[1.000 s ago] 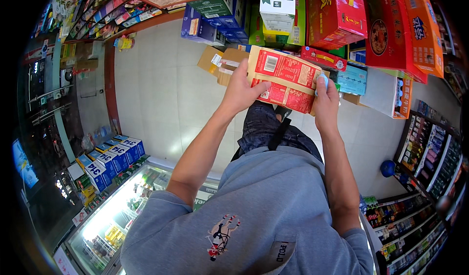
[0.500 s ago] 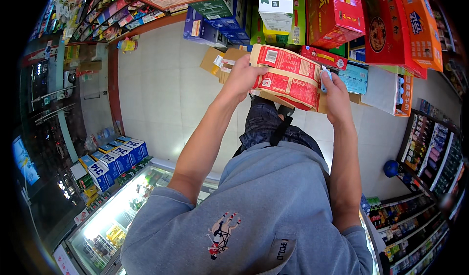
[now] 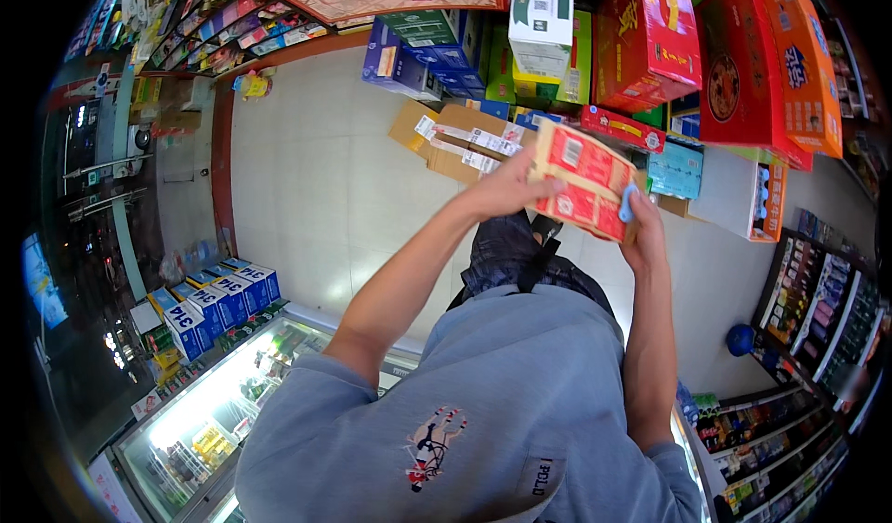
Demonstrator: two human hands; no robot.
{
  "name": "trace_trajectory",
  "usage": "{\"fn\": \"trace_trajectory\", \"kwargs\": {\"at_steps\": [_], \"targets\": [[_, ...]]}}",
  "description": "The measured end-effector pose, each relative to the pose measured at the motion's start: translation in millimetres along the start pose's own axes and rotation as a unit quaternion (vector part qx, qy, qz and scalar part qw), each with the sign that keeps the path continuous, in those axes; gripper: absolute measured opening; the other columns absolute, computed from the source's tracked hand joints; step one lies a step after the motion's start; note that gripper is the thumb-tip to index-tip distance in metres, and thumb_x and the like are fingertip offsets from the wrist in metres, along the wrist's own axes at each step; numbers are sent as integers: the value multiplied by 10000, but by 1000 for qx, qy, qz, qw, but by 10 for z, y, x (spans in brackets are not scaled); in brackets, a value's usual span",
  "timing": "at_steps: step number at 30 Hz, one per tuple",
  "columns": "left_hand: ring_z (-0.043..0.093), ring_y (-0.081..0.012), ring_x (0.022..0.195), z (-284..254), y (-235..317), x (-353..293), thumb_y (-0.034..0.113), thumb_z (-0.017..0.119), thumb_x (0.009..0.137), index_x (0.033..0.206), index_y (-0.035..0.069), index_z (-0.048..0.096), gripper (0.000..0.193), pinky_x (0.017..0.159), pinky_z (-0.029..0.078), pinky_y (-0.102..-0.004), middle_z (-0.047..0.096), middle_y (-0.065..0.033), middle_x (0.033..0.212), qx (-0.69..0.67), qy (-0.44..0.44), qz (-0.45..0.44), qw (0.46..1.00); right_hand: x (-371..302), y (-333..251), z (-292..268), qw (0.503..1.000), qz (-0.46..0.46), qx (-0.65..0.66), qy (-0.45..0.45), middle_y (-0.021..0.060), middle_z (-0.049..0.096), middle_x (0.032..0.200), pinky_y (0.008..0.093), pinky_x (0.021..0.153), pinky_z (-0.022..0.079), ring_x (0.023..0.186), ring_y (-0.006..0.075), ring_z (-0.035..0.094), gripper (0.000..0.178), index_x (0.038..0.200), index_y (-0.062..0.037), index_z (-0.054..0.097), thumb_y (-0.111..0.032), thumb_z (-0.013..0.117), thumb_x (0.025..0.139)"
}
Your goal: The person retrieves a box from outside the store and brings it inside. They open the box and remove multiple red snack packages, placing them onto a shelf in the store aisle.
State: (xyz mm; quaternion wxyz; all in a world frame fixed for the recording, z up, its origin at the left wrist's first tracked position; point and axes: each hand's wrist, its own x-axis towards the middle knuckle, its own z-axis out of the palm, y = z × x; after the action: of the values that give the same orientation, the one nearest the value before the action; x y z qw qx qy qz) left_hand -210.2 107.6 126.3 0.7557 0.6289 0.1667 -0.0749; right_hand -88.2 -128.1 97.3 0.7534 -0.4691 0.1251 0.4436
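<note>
My left hand [image 3: 509,187] is closed on the left edge of a red and cream package [image 3: 581,177], thumb on top and the other fingers hidden beneath. The package is tilted, its printed face with a barcode towards me. At its right end my right hand [image 3: 643,237] is closed round a small light-blue object [image 3: 626,203], pressed between thumb and fingers; its kind is too small to tell. Whether the right fingers also grip the package I cannot see. An opened brown cardboard box [image 3: 455,142] with labels and tape lies on the floor beyond my left hand.
Red gift boxes [image 3: 648,40], a white carton [image 3: 540,31] and blue cartons [image 3: 395,63] stand at the far side. A lit glass display counter [image 3: 200,421] is at lower left, with blue and white packs [image 3: 218,305] on it. Stocked shelves [image 3: 771,430] line the right.
The package has moved right and slightly nearer and tilted, its right end lower. Both hands moved with it, and more of the cardboard box now shows.
</note>
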Motion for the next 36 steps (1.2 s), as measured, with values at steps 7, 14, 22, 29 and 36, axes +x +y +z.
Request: {"fn": "trace_trajectory", "kwargs": {"at_steps": [7, 14, 22, 29, 36], "targets": [[605, -295, 1134, -679, -678, 293, 440, 487, 979, 1188, 27, 629, 484, 1016, 440, -454, 621, -136, 1274, 516, -31, -174, 838, -293, -112, -732, 997, -74, -16, 0, 62, 662, 1013, 310, 856, 547, 926, 144, 656, 244, 1076, -21, 630, -244, 557, 1011], [523, -299, 1246, -1120, -1099, 94, 413, 507, 952, 1091, 42, 699, 440, 1119, 265, -592, 616, -160, 1250, 630, 10, -130, 765, -481, -395, -545, 992, -115, -34, 34, 62, 654, 991, 308, 819, 561, 893, 147, 656, 237, 1035, -17, 635, -239, 554, 1011], [350, -386, 1401, -1302, -1304, 411, 462, 622, 854, 1357, 24, 549, 671, 1132, 264, -556, 356, -221, 1531, 543, 176, -424, 703, -533, -365, -541, 991, -126, -31, 40, 48, 646, 973, 294, 829, 541, 890, 131, 640, 235, 1028, -11, 640, -236, 582, 995], [277, -374, 1439, -1535, -1654, 421, 551, 745, 669, 1491, 48, 368, 1035, 1126, 254, -559, 229, -152, 1602, 405, 247, -473, 743, -615, -428, -525, 992, -118, -39, 22, 24, 634, 940, 268, 831, 511, 878, 104, 610, 223, 1020, -18, 640, -234, 593, 988], [401, -335, 1385, -1470, -1425, 101, 528, 778, 648, 1524, 138, 320, 1063, 1115, 291, -533, 504, -133, 1448, 382, 198, -532, 729, -627, -422, -565, 991, -123, -29, 33, 17, 622, 911, 266, 818, 510, 850, 105, 601, 229, 1020, -20, 632, -243, 590, 990]]}}
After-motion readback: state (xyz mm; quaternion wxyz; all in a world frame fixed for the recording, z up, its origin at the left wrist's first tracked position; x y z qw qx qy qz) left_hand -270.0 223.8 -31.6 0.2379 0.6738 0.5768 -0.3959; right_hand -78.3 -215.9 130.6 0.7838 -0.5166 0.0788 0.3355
